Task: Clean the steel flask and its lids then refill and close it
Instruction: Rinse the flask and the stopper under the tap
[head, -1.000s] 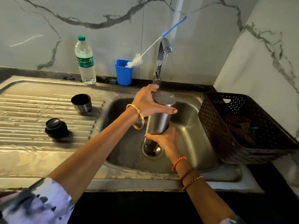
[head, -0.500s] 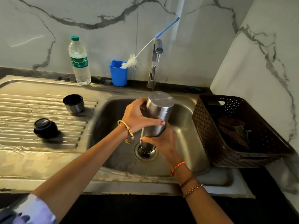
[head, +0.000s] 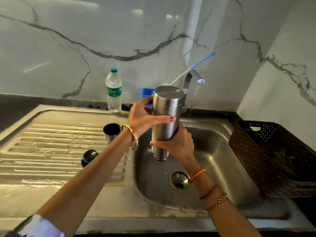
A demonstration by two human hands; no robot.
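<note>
**Flask Inverted Over Sink**

The left hand (head: pixel 143 117) is gripping the upper body of the steel flask (head: pixel 165 117), fingers curled round it. The right hand (head: pixel 177 142) is wrapping the lower body, just below the left. The flask's long axis is standing near upright, mouth downward over the sink (head: pixel 222 151). Both lids (head: pixel 112 131) are lying beyond the left wrist, on the drainboard.

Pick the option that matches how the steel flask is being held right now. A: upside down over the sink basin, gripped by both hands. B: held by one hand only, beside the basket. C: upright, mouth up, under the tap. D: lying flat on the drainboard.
A: the steel flask has its flat base up and its open mouth down above the sink basin, with the left hand and the right hand both wrapped round it.
</note>
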